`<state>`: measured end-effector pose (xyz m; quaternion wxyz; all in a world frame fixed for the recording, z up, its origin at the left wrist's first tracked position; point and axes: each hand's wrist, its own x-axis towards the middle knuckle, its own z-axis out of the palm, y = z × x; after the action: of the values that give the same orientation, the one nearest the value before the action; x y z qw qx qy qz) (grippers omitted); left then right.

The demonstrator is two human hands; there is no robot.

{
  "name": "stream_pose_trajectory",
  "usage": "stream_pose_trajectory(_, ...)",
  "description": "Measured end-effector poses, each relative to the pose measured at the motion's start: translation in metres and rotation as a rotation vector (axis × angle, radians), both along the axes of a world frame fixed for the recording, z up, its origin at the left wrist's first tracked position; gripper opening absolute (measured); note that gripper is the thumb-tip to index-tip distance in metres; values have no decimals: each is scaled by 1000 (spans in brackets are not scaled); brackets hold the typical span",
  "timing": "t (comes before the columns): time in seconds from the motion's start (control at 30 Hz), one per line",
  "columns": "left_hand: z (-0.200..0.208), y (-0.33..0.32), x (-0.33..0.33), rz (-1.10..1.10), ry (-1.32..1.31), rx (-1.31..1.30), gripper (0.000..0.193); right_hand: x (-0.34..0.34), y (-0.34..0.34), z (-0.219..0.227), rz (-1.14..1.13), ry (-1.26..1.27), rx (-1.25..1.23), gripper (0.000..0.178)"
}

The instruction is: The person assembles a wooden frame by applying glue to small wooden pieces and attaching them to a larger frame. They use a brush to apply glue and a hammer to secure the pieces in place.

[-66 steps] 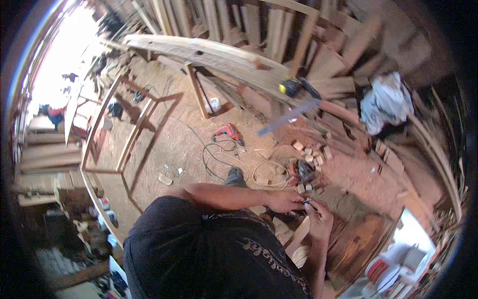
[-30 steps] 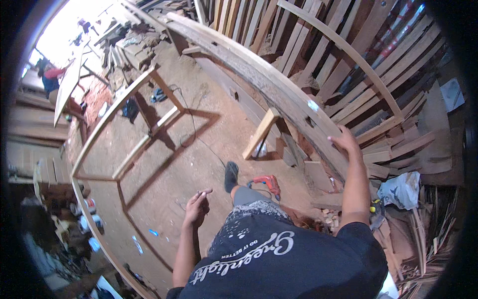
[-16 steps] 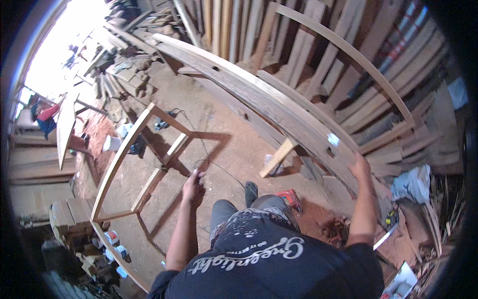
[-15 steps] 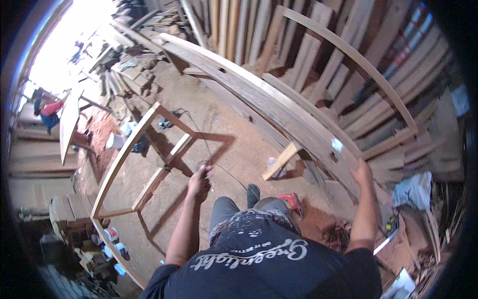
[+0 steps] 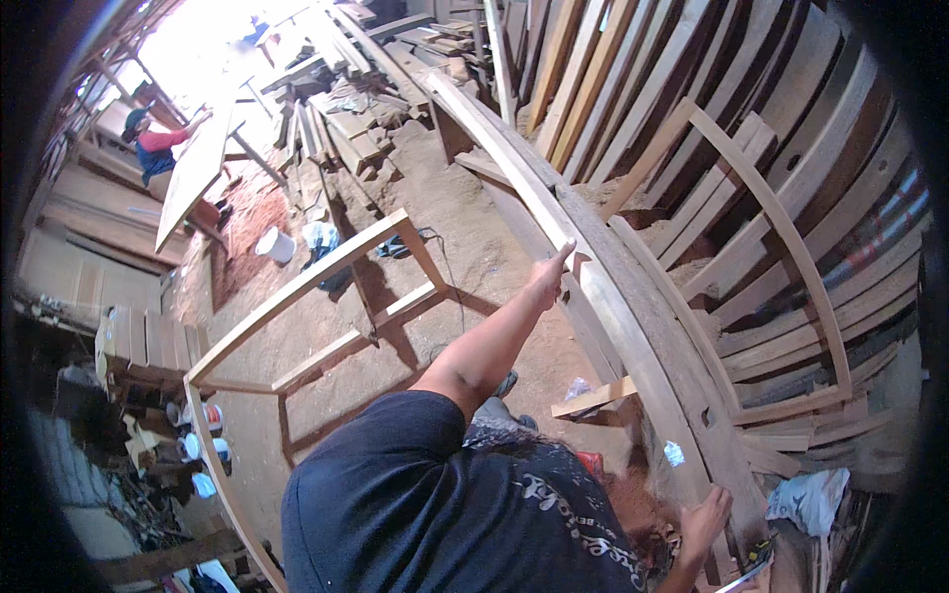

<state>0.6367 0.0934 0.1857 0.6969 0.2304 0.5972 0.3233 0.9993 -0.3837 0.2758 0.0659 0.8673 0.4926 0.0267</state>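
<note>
A long pale wooden board [image 5: 618, 316] lies along a weathered workbench [image 5: 682, 346], running from far left to near right. My left hand [image 5: 547, 281] reaches across to its middle, fingers closed around the near edge and the thumb on top. At the near end, my right hand [image 5: 704, 518] has its fingers curled over the board's end, low at the right. A short pale wood piece [image 5: 595, 397] sticks out below the bench. Part of a red tool [image 5: 590, 465] shows beside my shirt.
An open wooden frame [image 5: 297, 295] stands at my left. Many planks [image 5: 633, 79] lean behind the bench, with a curved frame [image 5: 781, 212] among them. A white bucket [image 5: 276, 245] and scrap wood lie farther off. Another person [image 5: 158, 148] works at a panel, far left. A plastic bag [image 5: 809, 501] sits near right.
My left hand has gone from hanging closed over the floor to gripping the board's middle. My right hand now sits lower in view, at the near end. The view has turned left.
</note>
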Motion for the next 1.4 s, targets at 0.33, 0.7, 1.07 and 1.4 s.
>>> stream_pose_trajectory(0.33,-62,15,-26,8,-367,100,61,-79,-46,-8,65,122,284,90)
stream_pose_trajectory(0.7,-73,16,-51,224,-770,154,103,-109,-32,5,-217,344,32,83)
stream_pose_trajectory(1.07,-103,35,-92,407,-681,63,91,-127,-11,-17,-247,359,-195,69)
stream_pose_trajectory(1.4,-134,47,-127,431,-595,-20,100,-126,3,-46,29,549,-143,70)
